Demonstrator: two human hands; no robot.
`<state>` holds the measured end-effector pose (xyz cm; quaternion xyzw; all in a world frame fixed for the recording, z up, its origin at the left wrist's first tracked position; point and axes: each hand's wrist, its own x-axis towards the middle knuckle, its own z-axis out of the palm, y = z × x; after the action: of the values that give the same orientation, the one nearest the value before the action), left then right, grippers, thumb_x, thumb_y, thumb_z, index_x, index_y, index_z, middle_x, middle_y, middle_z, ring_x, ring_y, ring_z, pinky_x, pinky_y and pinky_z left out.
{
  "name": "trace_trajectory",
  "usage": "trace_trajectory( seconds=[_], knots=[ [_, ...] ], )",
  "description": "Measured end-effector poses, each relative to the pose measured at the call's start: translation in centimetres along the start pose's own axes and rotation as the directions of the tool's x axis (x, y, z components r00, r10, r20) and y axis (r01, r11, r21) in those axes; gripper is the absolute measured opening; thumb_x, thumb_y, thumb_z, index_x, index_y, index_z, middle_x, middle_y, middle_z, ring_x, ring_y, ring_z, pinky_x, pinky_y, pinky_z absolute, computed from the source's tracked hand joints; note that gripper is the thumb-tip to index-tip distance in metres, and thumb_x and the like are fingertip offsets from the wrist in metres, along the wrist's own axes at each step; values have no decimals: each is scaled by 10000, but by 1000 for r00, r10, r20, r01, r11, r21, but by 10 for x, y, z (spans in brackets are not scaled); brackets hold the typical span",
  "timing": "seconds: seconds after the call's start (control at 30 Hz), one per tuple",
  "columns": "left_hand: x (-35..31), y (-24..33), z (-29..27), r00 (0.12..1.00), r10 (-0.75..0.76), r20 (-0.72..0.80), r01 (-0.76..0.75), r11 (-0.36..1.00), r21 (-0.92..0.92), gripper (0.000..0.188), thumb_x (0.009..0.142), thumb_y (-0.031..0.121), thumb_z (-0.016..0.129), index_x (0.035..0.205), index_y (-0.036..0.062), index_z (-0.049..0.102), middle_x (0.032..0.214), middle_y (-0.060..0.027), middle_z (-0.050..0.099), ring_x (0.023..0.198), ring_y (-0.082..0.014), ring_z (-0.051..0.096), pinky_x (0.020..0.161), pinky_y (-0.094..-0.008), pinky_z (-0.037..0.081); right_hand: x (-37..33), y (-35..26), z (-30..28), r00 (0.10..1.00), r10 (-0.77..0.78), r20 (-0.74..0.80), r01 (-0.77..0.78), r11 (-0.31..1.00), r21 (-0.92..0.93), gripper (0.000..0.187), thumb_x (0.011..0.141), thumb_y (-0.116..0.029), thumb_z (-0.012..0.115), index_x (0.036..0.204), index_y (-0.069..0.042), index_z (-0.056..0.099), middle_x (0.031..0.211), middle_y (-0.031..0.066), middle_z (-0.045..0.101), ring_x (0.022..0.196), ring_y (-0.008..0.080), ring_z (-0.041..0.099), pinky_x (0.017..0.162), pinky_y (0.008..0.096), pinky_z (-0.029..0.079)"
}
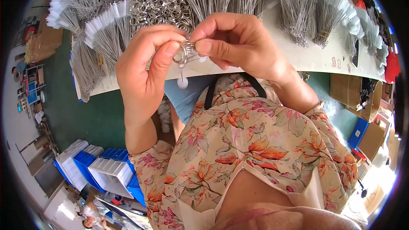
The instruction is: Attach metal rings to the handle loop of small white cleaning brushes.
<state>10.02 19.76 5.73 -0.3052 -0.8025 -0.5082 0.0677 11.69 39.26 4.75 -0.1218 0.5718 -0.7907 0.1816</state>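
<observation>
Above the table's near edge, my left hand pinches a shiny metal split ring between thumb and fingertips. My right hand meets it from the other side, thumb and index finger closed on a small cluster of metal loops. How ring and loops link is too small to tell. A thin wire with a round white tip hangs below the ring. Just beyond my hands lies a large heap of loose metal rings.
Bundles of wire-stemmed brushes with white bristles line the white table, more of them at the left. Blue and white plastic bins stand on the floor at lower left. Cardboard boxes are at right. Another person appears at lower left.
</observation>
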Motion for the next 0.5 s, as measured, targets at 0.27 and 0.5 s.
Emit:
trace_trajectory(
  seconds=[0.27, 0.5],
  knots=[
    [-11, -22, 7, 961, -209, -180, 14, 688, -726, 145, 891, 78, 504, 868, -39, 586, 894, -128, 618, 909, -253, 582, 828, -365, 452, 8, 13, 21, 985, -164, -47, 157, 980, -121, 100, 828, -52, 621, 910, 5, 619, 816, 30, 596, 646, 71, 554, 552, 211, 462],
    [-22, -16, -6, 885, -381, -267, 5, 582, -813, 150, 880, 73, 514, 892, -37, 615, 885, -143, 643, 833, -240, 623, 805, -341, 476, 42, 49, 42, 821, -571, -3, 503, 726, -468, 123, 756, -10, 675, 873, -28, 639, 823, 72, 600, 681, 133, 601, 600, 241, 502]
  ],
)
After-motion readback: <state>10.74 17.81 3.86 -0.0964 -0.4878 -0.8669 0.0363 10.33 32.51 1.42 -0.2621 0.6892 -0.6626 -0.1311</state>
